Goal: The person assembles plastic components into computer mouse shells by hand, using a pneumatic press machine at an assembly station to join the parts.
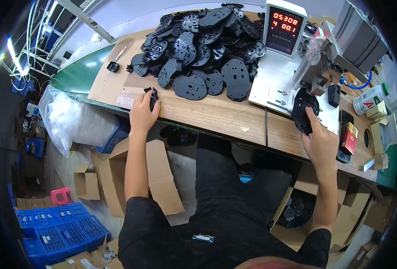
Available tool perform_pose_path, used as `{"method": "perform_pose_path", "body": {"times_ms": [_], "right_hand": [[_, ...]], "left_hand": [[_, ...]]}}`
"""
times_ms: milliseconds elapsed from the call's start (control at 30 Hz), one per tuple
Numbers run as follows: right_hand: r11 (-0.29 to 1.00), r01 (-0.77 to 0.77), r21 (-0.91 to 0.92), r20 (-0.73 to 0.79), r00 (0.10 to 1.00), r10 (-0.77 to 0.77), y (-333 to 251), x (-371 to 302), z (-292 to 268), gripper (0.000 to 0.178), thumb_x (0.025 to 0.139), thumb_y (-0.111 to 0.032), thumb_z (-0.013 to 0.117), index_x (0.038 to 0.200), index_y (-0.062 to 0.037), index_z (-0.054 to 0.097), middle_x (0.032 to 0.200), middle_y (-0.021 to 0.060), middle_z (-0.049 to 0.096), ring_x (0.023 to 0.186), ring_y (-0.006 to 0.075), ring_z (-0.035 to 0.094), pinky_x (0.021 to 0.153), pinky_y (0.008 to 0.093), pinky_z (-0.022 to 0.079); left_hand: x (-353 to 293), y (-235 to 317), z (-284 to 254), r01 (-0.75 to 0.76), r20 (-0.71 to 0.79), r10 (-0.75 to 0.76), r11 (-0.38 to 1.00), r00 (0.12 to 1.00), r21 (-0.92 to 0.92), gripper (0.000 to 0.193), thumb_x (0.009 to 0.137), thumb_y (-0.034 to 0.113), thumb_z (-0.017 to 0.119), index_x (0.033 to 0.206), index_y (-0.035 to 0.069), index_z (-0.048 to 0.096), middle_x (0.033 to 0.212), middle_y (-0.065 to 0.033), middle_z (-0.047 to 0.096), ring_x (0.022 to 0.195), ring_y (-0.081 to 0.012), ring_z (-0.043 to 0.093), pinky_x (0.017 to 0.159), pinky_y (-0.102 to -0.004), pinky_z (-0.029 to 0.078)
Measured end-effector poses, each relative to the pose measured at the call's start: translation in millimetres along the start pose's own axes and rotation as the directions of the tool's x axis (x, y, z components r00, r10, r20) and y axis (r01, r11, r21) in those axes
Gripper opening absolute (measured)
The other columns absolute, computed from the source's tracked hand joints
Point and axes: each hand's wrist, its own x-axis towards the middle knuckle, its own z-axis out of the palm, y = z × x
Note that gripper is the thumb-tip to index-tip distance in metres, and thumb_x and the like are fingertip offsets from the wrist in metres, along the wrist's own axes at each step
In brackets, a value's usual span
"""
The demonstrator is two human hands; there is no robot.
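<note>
At the front edge of the wooden bench (198, 115), my left hand (143, 115) is closed round a black plastic part (153, 99), mostly seen edge-on. My right hand (322, 145) pinches a black oval plastic shell (300, 112) by its near end. That shell lies on the white base plate (270, 83) of a bench machine (317, 67), right below its head. A large heap of similar black plastic shells (190, 51) covers the back of the bench between my hands.
Behind the plate stands a white control box (284, 27) with a red display. To the right are a phone (344, 121), a red-and-yellow small box (349, 139) and a white bottle (370, 98). Cardboard boxes (162, 177) and blue crates (63, 228) stand on the floor.
</note>
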Motion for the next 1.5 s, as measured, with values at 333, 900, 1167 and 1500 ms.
{"method": "perform_pose_path", "body": {"times_ms": [333,900,1167,1500], "right_hand": [[0.995,0.098,0.020,-0.030,0.995,-0.098,0.9,4.0,1.0,0.054,0.070,-0.011,0.077,0.120,-0.0072,0.060,0.123,0.0112,0.067,0.072,0.0249,0.071,0.061,0.0332,0.057],[0.926,-0.042,0.375,-0.256,0.955,0.147,17.8,-21.1,-30.5,0.033,0.073,-0.010,0.076,0.104,-0.0034,0.068,0.091,0.0097,0.074,0.067,0.0213,0.071,0.056,0.0292,0.054],[0.727,-0.423,0.541,-0.271,0.730,0.627,-18.3,-212.7,-2.4,0.024,0.072,0.001,0.073,0.096,-0.0001,0.069,0.085,0.0133,0.072,0.072,0.0209,0.070,0.067,0.0297,0.054],[0.516,-0.857,-0.019,0.299,0.487,0.820,28.8,-304.6,27.8,0.042,0.078,-0.014,0.074,0.116,0.0009,0.064,0.104,0.0239,0.068,0.087,0.0416,0.067,0.077,0.0459,0.053]], "left_hand": [[-58.4,46.8,-9.7,-0.324,-0.018,0.327,0.929,0.945,-0.180,0.043,0.077,0.009,0.076,0.116,0.002,0.062,0.122,-0.0161,0.059,0.119,-0.0368,0.055,0.105,-0.0494,0.042],[16.1,213.4,-21.7,-0.768,-0.357,0.764,0.270,0.538,-0.581,0.014,0.079,-0.008,0.065,0.091,-0.001,0.066,0.104,-0.0145,0.071,0.105,-0.0307,0.068,0.099,-0.0479,0.051],[54.1,306.5,33.1,-0.810,-0.472,0.773,0.090,0.424,-0.580,0.012,0.081,0.001,0.064,0.091,0.001,0.060,0.107,-0.0137,0.068,0.106,-0.0310,0.068,0.098,-0.0481,0.053],[57.7,310.3,46.1,-0.816,-0.446,0.774,0.153,0.450,-0.557,0.014,0.076,0.002,0.070,0.089,0.004,0.065,0.107,-0.0148,0.064,0.097,-0.0319,0.065,0.094,-0.0470,0.056]]}}
